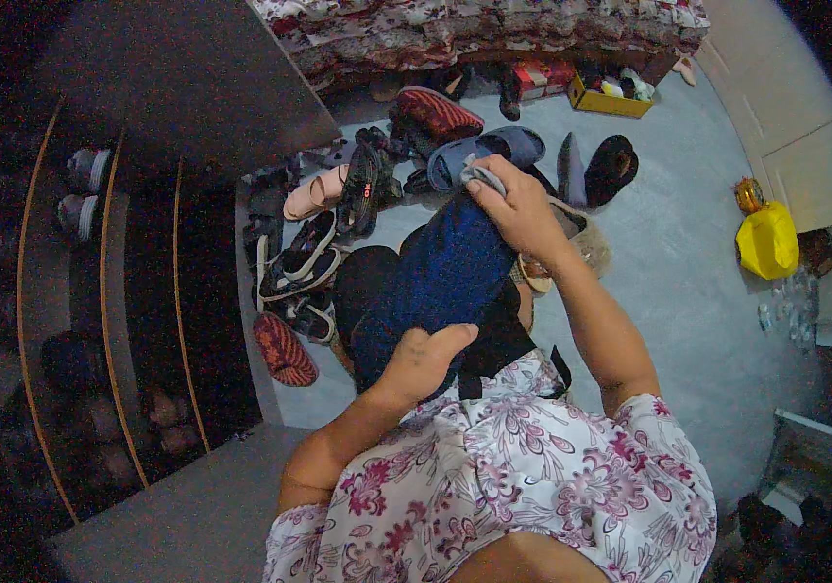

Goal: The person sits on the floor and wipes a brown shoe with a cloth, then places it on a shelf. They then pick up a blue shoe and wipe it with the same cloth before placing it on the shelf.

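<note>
A long dark blue fabric item [445, 270], perhaps denim, lies across my lap; I cannot tell exactly what it is. My left hand [416, 361] grips its near end, thumb stretched out over the fabric. At the far end, my right hand [521, 211] pinches a small grey piece [487, 177] that looks like cloth, against or just above the blue fabric. Behind that hand rests a pair of blue-grey slides [452, 164]. A beige fuzzy slipper [590, 244] is partly hidden by my right forearm.
Many shoes crowd the floor: a pink slipper [317, 191], black-and-white sandals [299, 270], a red-and-black patterned shoe [284, 350]. An open shoe cabinet [113, 321] stands left. Ahead are a yellow box [609, 102] and a cloth-draped bed [488, 29]; right, a yellow bag [767, 240].
</note>
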Demonstrator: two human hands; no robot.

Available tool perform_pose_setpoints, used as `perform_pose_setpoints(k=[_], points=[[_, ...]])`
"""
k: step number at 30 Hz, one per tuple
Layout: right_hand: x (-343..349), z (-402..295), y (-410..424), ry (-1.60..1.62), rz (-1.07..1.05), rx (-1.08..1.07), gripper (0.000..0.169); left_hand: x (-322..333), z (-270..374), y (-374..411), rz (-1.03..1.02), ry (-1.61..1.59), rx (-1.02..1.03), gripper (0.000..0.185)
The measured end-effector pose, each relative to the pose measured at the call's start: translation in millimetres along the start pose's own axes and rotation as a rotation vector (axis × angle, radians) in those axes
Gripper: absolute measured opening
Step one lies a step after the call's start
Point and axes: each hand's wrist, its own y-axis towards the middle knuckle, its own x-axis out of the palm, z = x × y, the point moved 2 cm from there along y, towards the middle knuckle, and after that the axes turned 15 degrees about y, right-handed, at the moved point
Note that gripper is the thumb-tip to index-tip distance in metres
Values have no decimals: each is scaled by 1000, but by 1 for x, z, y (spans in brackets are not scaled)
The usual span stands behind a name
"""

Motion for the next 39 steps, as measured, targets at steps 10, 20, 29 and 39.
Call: perform_pose_setpoints(k=[10, 20, 29, 39], points=[[3, -45, -12, -126, -136, -208, 22, 3, -8, 3, 149, 341, 430, 19], [4, -51, 10, -220, -89, -255, 26, -13, -35, 69, 92, 768, 453, 45], [20, -60, -4, -219, -378, -371, 32, 19, -27, 67, 15, 979, 316, 61], [67, -77, 3, -117, -769, -468, 33, 43, -63, 73, -397, 343, 192, 62]])
